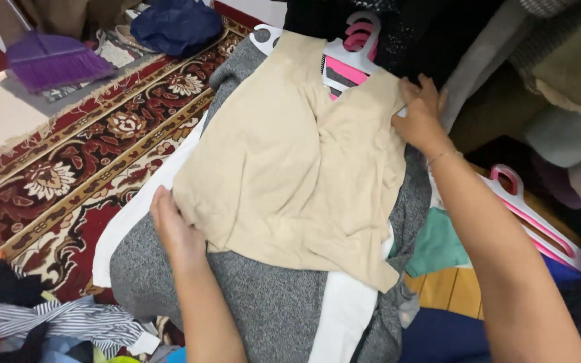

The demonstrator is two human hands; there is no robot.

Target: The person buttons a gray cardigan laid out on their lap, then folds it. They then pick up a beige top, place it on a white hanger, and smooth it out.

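Observation:
A beige knit garment lies spread over a grey speckled garment and a white cloth. My left hand pinches the beige garment's lower left edge. My right hand grips its upper right corner, close to a pink and white hanger that pokes out from under the garment's top.
A red patterned rug covers the floor at left, with a purple broom beyond it. Striped and dark clothes pile at bottom left. Another pink and white hanger lies at right by a teal cloth. Dark clothing sits at the top.

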